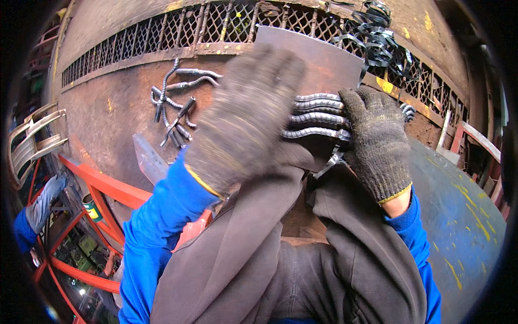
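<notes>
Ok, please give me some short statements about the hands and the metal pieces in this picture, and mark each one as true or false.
1. Both hands wear knitted work gloves. True: the left hand and the right hand are both gloved.
2. The right hand grips a bundle of ribbed steel bars. True.
3. The sleeves are red. False: they are blue.
4. More bent bars lie on the rusty surface to the left of the hands. True.
5. The flat metal plate lies below the person's knees. False: it stands beyond the hands, by the mesh grating.
</notes>
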The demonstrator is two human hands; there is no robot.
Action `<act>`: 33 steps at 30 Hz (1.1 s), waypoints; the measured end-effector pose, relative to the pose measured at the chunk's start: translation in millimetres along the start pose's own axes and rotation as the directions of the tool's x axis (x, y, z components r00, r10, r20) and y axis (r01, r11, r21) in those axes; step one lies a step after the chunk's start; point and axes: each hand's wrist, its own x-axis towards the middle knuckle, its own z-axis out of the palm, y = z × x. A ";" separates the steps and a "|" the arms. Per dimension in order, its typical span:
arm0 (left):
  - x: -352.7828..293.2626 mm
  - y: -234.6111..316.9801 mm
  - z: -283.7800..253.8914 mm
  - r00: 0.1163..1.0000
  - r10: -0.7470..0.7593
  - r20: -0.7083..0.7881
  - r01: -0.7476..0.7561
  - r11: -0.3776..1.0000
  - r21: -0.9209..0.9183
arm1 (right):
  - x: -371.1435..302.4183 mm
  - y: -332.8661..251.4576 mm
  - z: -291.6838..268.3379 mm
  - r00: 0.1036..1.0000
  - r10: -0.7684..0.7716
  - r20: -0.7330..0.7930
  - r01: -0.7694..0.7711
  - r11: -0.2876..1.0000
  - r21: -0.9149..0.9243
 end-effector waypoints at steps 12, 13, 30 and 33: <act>23.7 36.6 74.6 0.969 0.014 -0.247 -0.040 0.994 -0.101 | 2.9 6.0 -3.8 0.995 -0.069 -0.066 0.073 0.995 0.066; 24.0 37.1 76.2 0.966 0.010 -0.257 -0.036 0.994 -0.099 | 1.9 6.5 -3.9 0.995 -0.063 -0.077 0.068 0.996 0.064; 33.5 59.7 92.2 0.980 -0.077 -0.184 0.057 0.992 -0.108 | -2.4 10.3 4.2 0.999 0.018 -0.033 -0.012 0.987 0.160; 35.0 61.0 90.2 0.978 -0.061 -0.197 0.047 0.996 -0.077 | -6.1 15.9 6.1 0.999 -0.019 -0.045 0.023 0.994 0.108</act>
